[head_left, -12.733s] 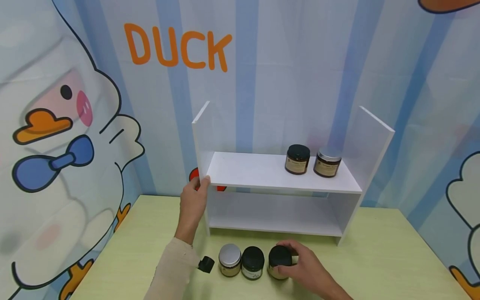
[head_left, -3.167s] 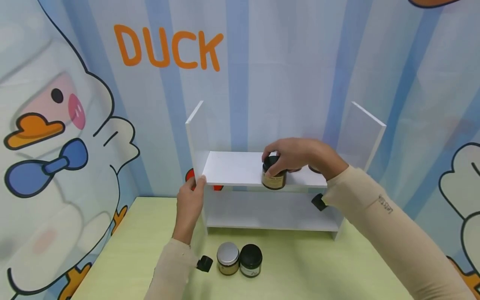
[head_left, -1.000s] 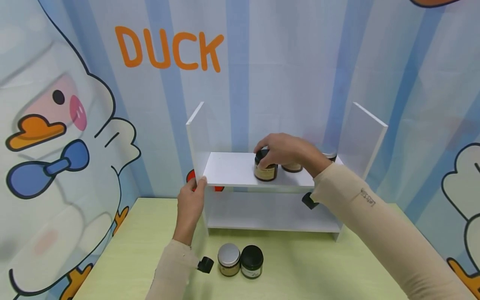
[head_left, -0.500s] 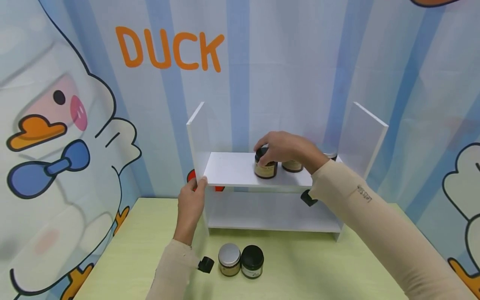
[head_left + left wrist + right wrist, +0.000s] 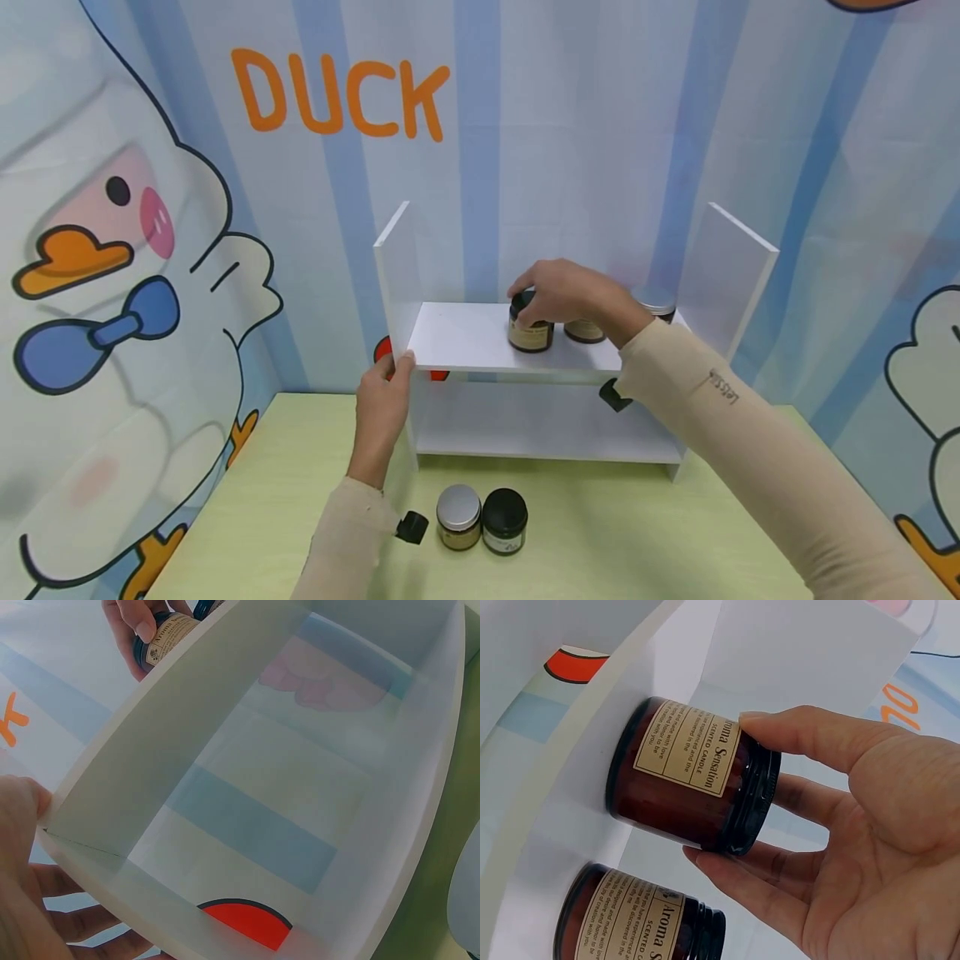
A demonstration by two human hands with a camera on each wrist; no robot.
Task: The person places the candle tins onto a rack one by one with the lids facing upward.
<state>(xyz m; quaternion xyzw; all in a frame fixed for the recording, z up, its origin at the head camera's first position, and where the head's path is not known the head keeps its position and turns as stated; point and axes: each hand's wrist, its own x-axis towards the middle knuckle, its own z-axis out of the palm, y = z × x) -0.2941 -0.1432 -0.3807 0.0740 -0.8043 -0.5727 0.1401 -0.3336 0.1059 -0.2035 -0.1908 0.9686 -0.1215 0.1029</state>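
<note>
My right hand (image 5: 576, 297) pinches a scented candle jar (image 5: 531, 337) by its black lid, thumb on one side and fingers on the other. The amber jar (image 5: 679, 769) stands upright on the upper board of a white shelf unit (image 5: 461, 333), its cream label facing out in the right wrist view. Right beside it is a second black-lidded candle jar (image 5: 626, 922), partly behind my hand in the head view. Farther right, a silver-lidded jar (image 5: 656, 308) is mostly hidden by my wrist. My left hand (image 5: 381, 410) grips the unit's left side panel.
On the green table (image 5: 315, 467) before the unit stand a silver-lidded jar (image 5: 459, 518) and a black-lidded jar (image 5: 505, 522), side by side. The unit's side panels (image 5: 731, 275) rise above the upper board. A duck-printed curtain (image 5: 585, 142) hangs behind.
My right hand has brought the jar from the table to the upper board, left of the other two. Over the last second it slides slightly back. My left hand keeps its grip.
</note>
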